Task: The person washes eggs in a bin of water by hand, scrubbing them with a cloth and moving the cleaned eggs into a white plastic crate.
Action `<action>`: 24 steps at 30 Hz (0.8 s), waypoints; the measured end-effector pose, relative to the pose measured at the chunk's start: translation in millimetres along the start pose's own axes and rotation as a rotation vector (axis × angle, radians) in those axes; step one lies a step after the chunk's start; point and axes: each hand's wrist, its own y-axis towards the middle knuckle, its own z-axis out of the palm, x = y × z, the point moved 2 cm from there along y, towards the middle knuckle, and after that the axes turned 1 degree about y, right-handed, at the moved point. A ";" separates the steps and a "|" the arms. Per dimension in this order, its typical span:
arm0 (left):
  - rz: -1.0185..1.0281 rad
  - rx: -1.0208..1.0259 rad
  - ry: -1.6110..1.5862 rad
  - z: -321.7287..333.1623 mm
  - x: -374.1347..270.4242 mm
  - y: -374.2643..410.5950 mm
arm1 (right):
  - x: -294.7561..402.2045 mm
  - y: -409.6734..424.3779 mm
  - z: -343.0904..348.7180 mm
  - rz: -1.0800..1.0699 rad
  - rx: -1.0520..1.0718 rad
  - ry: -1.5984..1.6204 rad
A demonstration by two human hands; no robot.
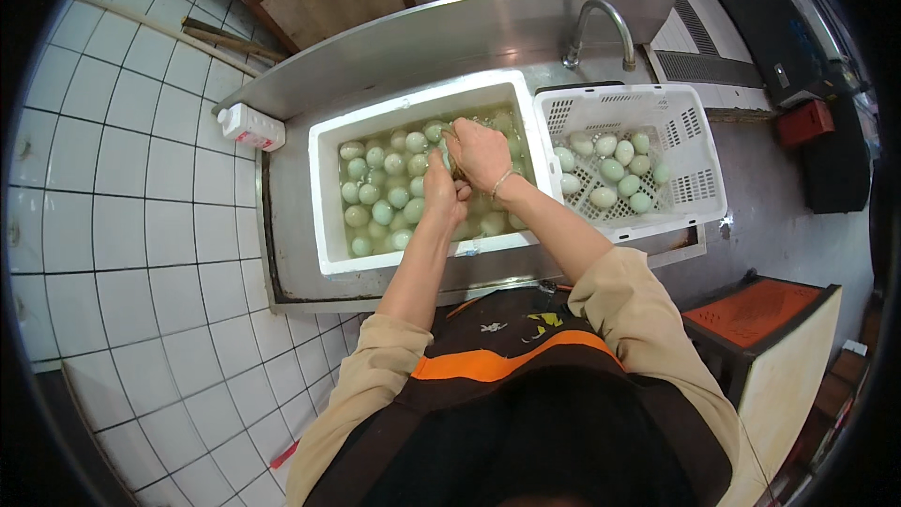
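Note:
Both my hands are close together over a white foam box (pixel 526 95) filled with murky water. In it lie many pale green and whitish eggs (pixel 395 164), partly or wholly under the water. My left hand (pixel 443 186) is cupped, thumb up, around what looks like a pale green egg (pixel 444 149), mostly covered by the fingers. My right hand (pixel 481 153), a bracelet at its wrist, curls over it from the right. A brownish pad or scrubber (pixel 456 167) shows between the hands; its exact kind is hidden.
A white perforated plastic basket (pixel 693 144) holding several eggs touches the box's right side. Both rest on a steel sink counter (pixel 292 225) with a curved tap (pixel 598 10) behind. A white plastic jug (pixel 252 127) stands left by the tiled wall (pixel 134 190). An orange-topped stool (pixel 753 306) is at right.

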 end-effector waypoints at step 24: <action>0.031 0.072 -0.131 -15.6 8.0 18.3 | 18.3 -47.1 -3.4 -0.106 -0.057 0.306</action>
